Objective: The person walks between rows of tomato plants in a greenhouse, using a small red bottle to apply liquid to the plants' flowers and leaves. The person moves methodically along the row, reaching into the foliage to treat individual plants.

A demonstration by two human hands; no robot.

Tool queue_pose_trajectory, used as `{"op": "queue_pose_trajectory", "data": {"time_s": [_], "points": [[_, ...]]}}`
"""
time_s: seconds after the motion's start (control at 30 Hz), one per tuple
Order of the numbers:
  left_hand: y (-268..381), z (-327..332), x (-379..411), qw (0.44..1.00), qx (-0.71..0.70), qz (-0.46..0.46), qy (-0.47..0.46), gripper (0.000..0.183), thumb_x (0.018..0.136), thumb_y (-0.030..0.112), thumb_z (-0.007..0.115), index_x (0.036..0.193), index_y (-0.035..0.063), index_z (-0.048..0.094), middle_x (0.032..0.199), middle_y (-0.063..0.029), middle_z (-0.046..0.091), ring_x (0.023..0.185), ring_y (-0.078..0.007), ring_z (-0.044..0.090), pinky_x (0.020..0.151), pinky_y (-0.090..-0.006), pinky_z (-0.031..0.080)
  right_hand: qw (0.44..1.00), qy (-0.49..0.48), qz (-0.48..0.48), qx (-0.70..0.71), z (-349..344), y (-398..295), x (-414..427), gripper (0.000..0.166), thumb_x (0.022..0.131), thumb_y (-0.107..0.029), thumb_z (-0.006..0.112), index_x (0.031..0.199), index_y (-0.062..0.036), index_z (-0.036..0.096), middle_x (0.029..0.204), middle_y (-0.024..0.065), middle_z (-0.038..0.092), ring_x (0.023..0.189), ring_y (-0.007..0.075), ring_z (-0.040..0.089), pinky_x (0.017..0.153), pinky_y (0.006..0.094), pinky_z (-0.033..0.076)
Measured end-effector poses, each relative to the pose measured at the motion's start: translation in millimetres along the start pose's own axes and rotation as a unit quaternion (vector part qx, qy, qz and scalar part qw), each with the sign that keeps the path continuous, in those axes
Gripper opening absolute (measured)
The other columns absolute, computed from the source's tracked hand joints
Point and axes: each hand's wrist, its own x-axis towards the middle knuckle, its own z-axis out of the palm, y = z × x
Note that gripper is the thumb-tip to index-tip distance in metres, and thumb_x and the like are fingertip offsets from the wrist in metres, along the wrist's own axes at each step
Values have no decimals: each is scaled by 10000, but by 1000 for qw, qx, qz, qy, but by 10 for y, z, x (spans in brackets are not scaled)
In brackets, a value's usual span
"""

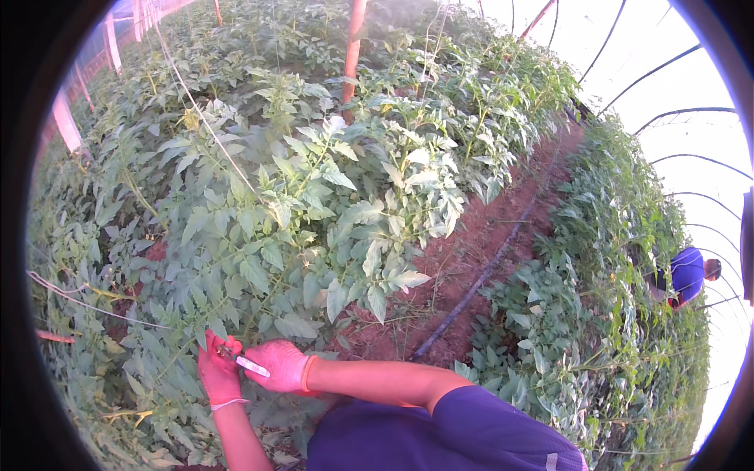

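Both my hands wear red or pink gloves and meet among the tomato plants at the lower left. My left hand is raised, its fingers curled around a small flower cluster or bit of stem. Coming from the right, my right hand grips a small white tool like a pen or slim handle, its dark tip against the cluster. What kind of tool it is cannot be told.
A black irrigation hose runs along the red soil path. Strings slant through the plants, and a reddish post stands ahead. Another plant row lies at right, where a person in blue bends. Greenhouse hoops arch above.
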Motion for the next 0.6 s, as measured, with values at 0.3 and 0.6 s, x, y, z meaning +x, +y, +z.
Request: {"op": "queue_pose_trajectory", "data": {"time_s": [0.3, 0.6], "points": [[-124, 3, -74, 998, 25, 20, 58, 281, 1001, 303, 639, 1114, 48, 606, 1010, -132, 629, 871, -285, 641, 715, -432, 566, 999, -36, -20, 21, -165, 90, -40, 225, 944, -285, 589, 992, -65, 602, 856, 203, 683, 836, 432, 670, 750, 534, 524], [-228, -86, -261, 997, -23, 24, 66, 361, 1067, 202, 527, 1360, -7, 544, 1042, -95, 637, 960, -340, 691, 917, -564, 568, 991, -31, -121, 48, -91, 264, -15, 229, 955, -287, 592, 1055, -81, 577, 910, 190, 685, 847, 411, 672, 752, 508, 536]]}}
